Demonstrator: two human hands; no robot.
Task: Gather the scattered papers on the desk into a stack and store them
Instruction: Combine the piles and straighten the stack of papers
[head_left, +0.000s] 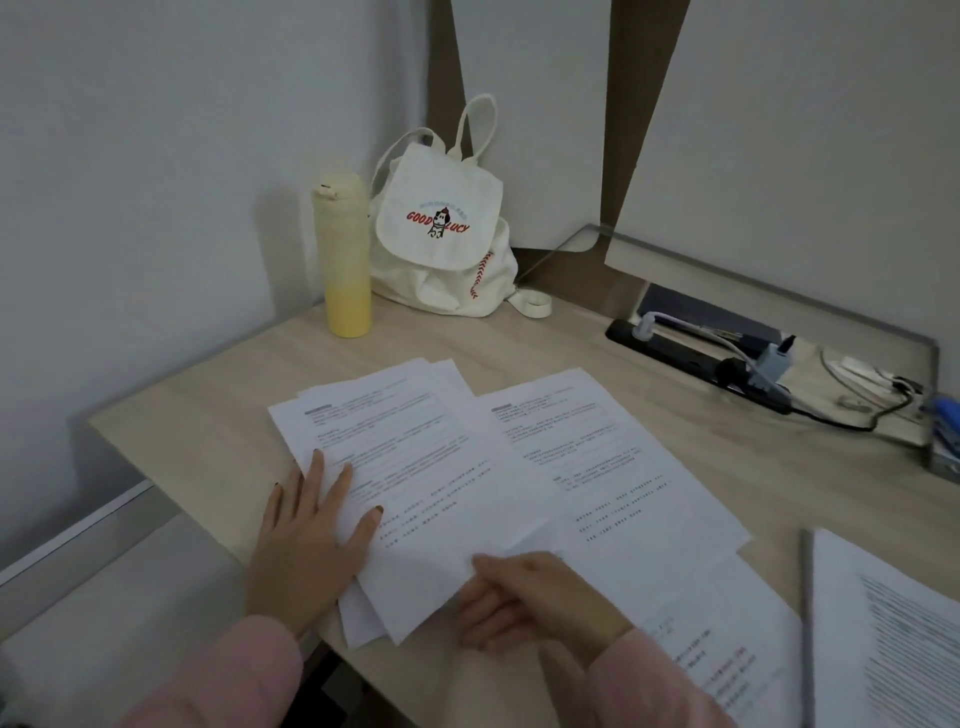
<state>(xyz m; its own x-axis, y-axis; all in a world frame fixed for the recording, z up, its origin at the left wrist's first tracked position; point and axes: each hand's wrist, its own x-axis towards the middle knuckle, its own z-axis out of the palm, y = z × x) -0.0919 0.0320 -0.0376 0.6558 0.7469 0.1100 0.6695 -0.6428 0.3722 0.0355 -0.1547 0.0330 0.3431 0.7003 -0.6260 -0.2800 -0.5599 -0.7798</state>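
A loose pile of printed white sheets (415, 467) lies fanned on the pale wooden desk (519, 338). My left hand (306, 535) rests flat on the pile's left edge, fingers spread. My right hand (530, 597) pinches the pile's lower right corner, thumb on top and fingers underneath. A single printed sheet (613, 462) lies to the right, partly under the pile. Another sheet (727, 660) shows below it near the front edge. A further printed page (893, 623) lies at the far right.
A yellow bottle (345, 260) and a white drawstring backpack (441, 228) stand in the back corner. A black power strip (696, 358) with plugs and cables runs along the right back. A dark rod (805, 623) lies beside the right page.
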